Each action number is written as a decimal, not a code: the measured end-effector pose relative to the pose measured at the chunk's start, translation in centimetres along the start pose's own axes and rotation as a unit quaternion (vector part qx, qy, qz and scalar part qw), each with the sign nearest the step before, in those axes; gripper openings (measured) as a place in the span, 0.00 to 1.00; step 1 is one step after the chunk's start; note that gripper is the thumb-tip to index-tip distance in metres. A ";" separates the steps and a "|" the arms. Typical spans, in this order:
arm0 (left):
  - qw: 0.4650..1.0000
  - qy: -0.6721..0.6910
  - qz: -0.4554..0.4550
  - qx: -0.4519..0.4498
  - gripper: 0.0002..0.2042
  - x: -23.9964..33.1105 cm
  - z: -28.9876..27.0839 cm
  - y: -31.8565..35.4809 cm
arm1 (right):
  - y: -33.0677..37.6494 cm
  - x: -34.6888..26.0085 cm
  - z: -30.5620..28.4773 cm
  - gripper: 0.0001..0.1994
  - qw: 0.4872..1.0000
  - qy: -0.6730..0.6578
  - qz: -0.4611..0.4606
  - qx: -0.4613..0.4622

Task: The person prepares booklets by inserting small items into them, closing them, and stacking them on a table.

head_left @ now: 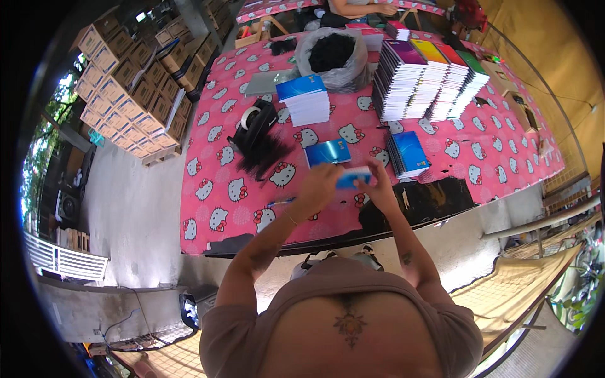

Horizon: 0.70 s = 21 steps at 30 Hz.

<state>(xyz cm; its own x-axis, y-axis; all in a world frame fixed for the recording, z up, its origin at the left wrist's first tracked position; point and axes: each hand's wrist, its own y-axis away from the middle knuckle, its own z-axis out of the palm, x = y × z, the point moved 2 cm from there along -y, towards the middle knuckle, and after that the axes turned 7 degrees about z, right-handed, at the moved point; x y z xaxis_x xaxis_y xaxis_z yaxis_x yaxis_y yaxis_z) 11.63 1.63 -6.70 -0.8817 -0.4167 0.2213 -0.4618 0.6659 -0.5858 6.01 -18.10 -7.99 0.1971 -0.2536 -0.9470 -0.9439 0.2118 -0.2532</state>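
Note:
Over the near middle of the table, my two hands hold a small blue-covered notebook (350,179), with its white pages showing along the far side. My left hand (320,186) is closed on its left end. My right hand (380,188) pinches its right end between thumb and fingers. Just beyond lies another blue-covered notebook (328,152), flat on the cloth. To the right of my right hand is a small stack of blue notebooks (408,154) with dark spiral binding at the left edge. Farther off stands a taller stack of blue-covered page blocks (304,101).
A black tape dispenser (255,129) sits left, beside a heap of thin black strands (265,157). At the back are a plastic bag of black material (332,53) and tall stacks of spiral notebooks (400,82). Cartons (129,94) stand on a pallet. Another person's arm (365,7) shows beyond.

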 end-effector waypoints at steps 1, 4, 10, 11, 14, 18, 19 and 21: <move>0.999 0.004 -0.002 -0.054 0.16 1.0 1.0 1.3 | 0.6 0.6 -0.4 0.24 0.992 -0.065 0.071 -0.080; 0.997 0.022 -0.059 0.053 0.23 4.7 -0.1 2.3 | 3.7 3.8 -0.7 0.22 0.966 -0.139 0.207 -0.068; 0.946 0.233 -0.215 0.070 0.29 4.1 3.8 6.4 | 4.8 3.8 1.3 0.14 0.989 -0.040 0.131 -0.047; 0.955 0.193 -0.201 0.098 0.27 2.7 3.6 6.0 | 4.8 4.0 1.1 0.14 0.984 -0.072 0.157 -0.047; 0.959 -0.039 -0.259 0.109 0.16 -7.4 1.5 7.2 | 4.6 4.1 1.8 0.14 0.969 -0.142 0.192 -0.060; 0.956 -0.138 -0.259 0.016 0.10 -12.5 -1.4 6.8 | 4.8 4.9 2.0 0.15 0.972 -0.167 0.155 -0.048; 0.960 -0.136 -0.241 -0.030 0.10 -12.4 -1.1 6.3 | 4.7 4.8 1.8 0.16 0.973 -0.172 0.149 -0.042; 0.958 -0.078 -0.274 -0.006 0.13 -11.1 -0.6 6.3 | 4.6 4.6 1.7 0.15 0.973 -0.172 0.151 -0.040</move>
<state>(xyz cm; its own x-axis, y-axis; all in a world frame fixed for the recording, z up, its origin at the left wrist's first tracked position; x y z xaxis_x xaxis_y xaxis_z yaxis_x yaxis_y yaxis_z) 18.38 10.86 -12.36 -0.4808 -0.7934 0.3732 -0.8539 0.3270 -0.4050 3.01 -16.70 -13.82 -0.0288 0.1426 -0.9894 -0.9872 0.1511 0.0505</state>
